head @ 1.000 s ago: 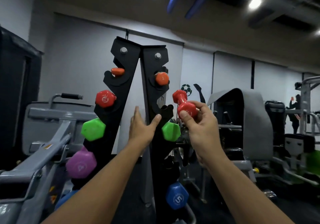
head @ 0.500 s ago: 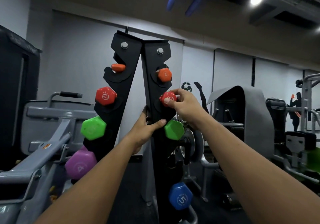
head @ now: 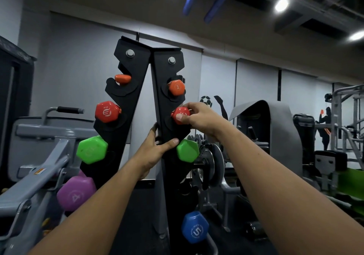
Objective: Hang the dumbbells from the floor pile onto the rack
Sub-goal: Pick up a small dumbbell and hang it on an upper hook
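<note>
A black A-shaped dumbbell rack (head: 136,97) stands in front of me. My right hand (head: 199,118) grips a red dumbbell (head: 178,113) at the second slot of the rack's right upright. My left hand (head: 155,150) holds the edge of that upright just below, thumb across its front. Hanging on the rack are an orange dumbbell (head: 176,87), a red one (head: 107,111), two green ones (head: 91,150) (head: 187,150), a purple one (head: 75,192) and a blue one (head: 194,227). The floor pile is out of view.
Grey gym machines stand on both sides: a frame (head: 39,168) close at my left and a padded machine (head: 269,136) at my right. A weight plate (head: 212,162) sits right behind the rack. A person (head: 326,124) stands far right by another frame.
My right hand carried the red dumbbell from beside the rack left into the second slot of the right upright. My left hand shifted from flat against the upright to gripping its edge.
</note>
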The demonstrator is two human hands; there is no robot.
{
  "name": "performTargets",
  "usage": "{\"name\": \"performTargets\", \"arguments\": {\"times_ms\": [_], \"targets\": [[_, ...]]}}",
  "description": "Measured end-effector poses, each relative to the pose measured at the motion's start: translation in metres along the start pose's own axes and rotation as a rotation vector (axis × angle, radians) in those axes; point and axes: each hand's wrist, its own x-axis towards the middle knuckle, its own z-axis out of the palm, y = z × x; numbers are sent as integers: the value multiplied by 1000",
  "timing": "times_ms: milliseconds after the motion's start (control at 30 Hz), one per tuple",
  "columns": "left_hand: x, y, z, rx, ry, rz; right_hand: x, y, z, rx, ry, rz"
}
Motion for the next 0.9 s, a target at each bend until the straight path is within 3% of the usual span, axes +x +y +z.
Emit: {"name": "performTargets", "arguments": {"times_ms": [467, 633, 833, 900], "targets": [[0, 7, -3, 145, -17, -76, -1, 4, 5, -45, 42, -31], [-10, 25, -1, 387, -31, -115, -10, -7, 10, -118, 30, 14], [-16, 47, 8, 820, 55, -158, -33, -25, 32, -325, 180, 107], [-31, 57, 12, 912, 64, -164, -48, -24, 41, -353, 162, 173]]}}
